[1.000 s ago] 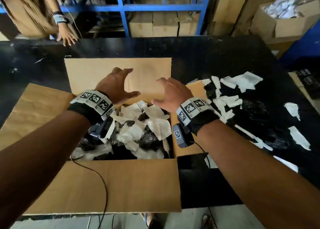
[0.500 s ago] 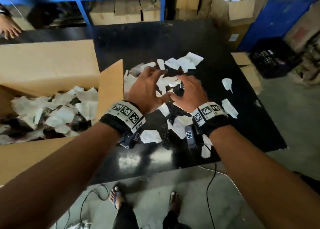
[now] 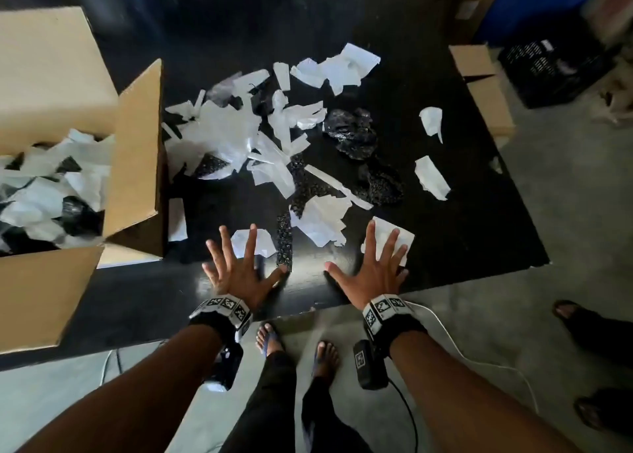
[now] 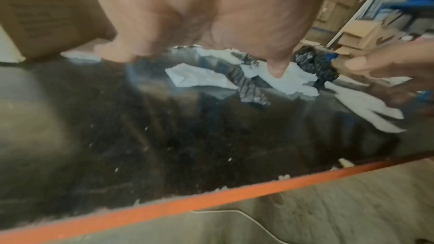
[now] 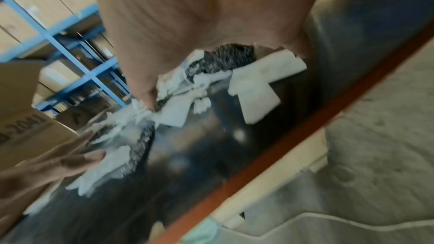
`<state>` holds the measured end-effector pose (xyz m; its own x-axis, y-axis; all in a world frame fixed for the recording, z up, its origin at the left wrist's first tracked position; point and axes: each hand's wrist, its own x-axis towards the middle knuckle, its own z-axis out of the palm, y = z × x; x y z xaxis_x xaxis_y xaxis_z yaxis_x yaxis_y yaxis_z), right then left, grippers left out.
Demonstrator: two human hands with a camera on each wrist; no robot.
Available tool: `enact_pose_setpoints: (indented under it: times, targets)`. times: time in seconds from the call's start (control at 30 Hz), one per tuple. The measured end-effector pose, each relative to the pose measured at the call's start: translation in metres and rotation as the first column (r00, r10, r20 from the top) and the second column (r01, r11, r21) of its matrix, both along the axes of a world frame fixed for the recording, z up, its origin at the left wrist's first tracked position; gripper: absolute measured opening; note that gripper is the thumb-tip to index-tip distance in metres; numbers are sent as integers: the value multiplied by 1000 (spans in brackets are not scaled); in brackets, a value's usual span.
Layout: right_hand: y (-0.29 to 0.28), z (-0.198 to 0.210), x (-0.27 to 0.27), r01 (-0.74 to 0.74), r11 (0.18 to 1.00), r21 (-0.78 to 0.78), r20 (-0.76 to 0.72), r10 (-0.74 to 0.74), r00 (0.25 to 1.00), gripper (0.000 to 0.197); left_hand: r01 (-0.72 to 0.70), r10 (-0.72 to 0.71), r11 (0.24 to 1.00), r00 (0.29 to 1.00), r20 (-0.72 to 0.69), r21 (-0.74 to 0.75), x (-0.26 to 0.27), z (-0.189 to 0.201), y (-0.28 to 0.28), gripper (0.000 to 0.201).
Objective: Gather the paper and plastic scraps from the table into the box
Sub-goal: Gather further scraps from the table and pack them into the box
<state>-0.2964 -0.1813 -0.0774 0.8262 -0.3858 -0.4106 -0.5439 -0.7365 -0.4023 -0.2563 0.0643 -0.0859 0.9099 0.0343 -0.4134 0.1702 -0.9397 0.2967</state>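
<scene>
White paper scraps and black plastic scraps lie scattered across the black table. An open cardboard box at the left holds more white and black scraps. My left hand is spread flat near the table's front edge, its fingertips at a small white scrap. My right hand is spread the same way, fingers lying over a white paper piece. Neither hand grips anything. Both wrist views are blurred; the left wrist view shows a white scrap ahead of the palm.
The table's front edge has an orange rim. Another cardboard box and a black crate stand off the right side. My feet are below the edge, and another person's foot is at the right.
Both hands left the box, swung right over the scrap pile, then drew back to the table's front edge and spread flat. The view has turned right and down.
</scene>
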Motion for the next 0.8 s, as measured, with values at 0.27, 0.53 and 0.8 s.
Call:
enact_pose_setpoints:
  times: [0.27,0.53,0.8]
  targets:
    - [41,-42,45,-156,987,-22,66,157,985,107,211,-219,972,973,78,100,32,-47,-31,86]
    - [76,-24,119,-434,900,53,226,412,883,85,157,-169,985,965,199,74,88,-20,-25,77]
    - [36,0,140,-79,953,-294,298,169,939,103,-320,312,945,943,113,71,98,-14,59,105]
